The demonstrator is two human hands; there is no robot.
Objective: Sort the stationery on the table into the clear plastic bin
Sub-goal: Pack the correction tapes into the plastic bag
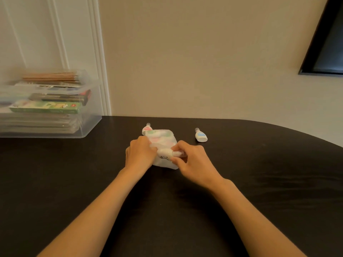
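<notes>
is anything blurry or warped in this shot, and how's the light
Head view: warm, dim light; the bin at the left edge is smeared and soft; the far edge of the table bows from the wide lens; the bag and bottle mid-frame look sharper.

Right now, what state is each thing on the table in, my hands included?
Left hand: grips the plastic bag.
Right hand: pinches the white bottle.
Plastic bag: lies on the table, partly filled.
White bottle: at the bag's near edge, held.
Blue-labelled bottle: lies loose, untouched.
Pink-labelled bottle: lies behind the bag, untouched.
Clear bin: stands left, holds pencils and boxes.
</notes>
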